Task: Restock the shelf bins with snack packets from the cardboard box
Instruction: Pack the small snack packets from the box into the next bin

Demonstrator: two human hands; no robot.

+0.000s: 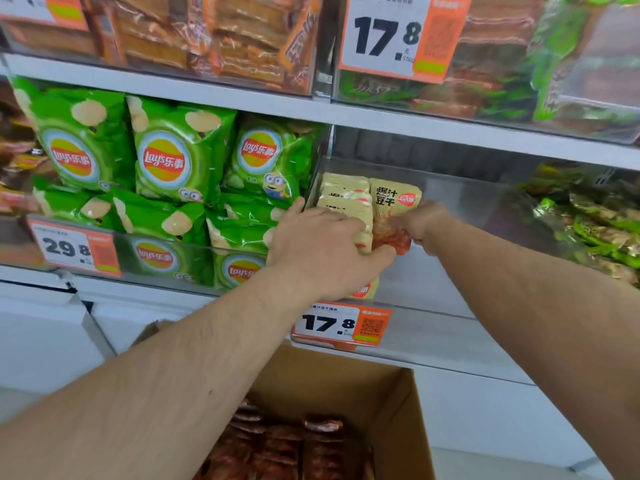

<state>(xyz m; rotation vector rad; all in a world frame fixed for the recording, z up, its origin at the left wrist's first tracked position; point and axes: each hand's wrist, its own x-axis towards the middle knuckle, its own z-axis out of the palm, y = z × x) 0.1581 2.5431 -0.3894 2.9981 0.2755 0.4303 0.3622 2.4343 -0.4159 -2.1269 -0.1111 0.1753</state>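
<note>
A clear shelf bin (450, 202) in the middle row holds a row of cream and orange snack packets (346, 192) at its left end. My left hand (322, 247) lies over the packets with fingers spread, pressing them toward the left wall. My right hand (422, 223) pinches the lower edge of the front packet (394, 202), which stands upright next to the others. Below, the open cardboard box (391, 403) shows several dark red packets (287, 445) stacked inside.
Green Lay's chip bags (166, 157) fill the bin to the left. Green-wrapped snacks (588, 223) sit in the bin to the right. Orange price tags reading 17.8 (341, 325) and 29.8 (74, 249) hang on the bin fronts. The right part of the middle bin is bare.
</note>
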